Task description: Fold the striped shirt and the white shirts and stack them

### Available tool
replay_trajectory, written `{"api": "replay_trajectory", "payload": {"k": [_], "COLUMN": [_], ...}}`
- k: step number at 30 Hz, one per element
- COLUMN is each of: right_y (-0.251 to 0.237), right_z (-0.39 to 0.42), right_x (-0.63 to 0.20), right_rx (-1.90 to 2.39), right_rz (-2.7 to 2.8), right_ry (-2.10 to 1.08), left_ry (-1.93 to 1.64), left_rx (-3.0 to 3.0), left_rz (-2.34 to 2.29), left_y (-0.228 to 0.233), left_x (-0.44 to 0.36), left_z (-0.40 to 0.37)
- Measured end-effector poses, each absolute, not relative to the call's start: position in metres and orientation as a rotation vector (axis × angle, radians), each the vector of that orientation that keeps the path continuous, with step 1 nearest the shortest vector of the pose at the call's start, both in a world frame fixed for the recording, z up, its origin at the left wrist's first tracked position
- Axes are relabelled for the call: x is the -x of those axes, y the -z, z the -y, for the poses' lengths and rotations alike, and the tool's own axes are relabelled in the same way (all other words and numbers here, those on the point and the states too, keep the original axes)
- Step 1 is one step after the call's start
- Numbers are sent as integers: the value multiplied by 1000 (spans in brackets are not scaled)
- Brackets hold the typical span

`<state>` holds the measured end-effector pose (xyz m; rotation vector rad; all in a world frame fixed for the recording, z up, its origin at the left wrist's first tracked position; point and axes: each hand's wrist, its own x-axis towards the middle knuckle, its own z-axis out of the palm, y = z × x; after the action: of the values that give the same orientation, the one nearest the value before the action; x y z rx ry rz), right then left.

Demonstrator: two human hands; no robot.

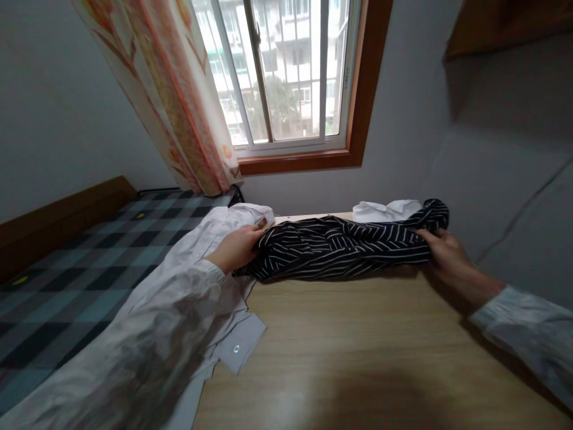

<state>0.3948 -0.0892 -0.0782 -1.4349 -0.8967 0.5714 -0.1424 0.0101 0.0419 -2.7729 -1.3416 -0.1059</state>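
Observation:
A black garment with white stripes [331,248] stretches sideways over the far part of the wooden table [358,340], bunched into a long band. My left hand [238,248] is closed on its left end. Its right end is gripped by my right hand [450,263], with the thumb on top. Some of the fingers are hidden by the cloth. Beneath my left hand and forearm, a white shirt [179,257] runs along the table's left side, and its buttoned cuff [242,343] lies flat on the wood. Behind the striped garment is a white cloth [385,210].
Left of the table is a bed with a checked cover [94,263] and a wooden headboard [62,209]. A flowered curtain [170,89] hangs beside the window [290,77]. A wooden shelf [510,27] juts from the right wall, and a cable [523,209] runs down that wall.

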Motion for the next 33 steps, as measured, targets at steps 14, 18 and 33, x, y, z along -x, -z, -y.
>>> {"api": "replay_trajectory", "payload": {"k": [14,18,33], "right_y": [20,3,24], "right_z": [116,99,84], "right_x": [-439,-427,-429], "right_rx": [1555,1374,1577], "right_rz": [1729,2188,1903], "right_ry": [27,-216,-123], "left_ry": [136,146,394], "left_rx": [2951,2810,2941], "left_rz": [1268,1299,1762], "left_y": [-44,-28,-9], "left_x": [109,92,118], "left_z": [-8,-32,-84]}}
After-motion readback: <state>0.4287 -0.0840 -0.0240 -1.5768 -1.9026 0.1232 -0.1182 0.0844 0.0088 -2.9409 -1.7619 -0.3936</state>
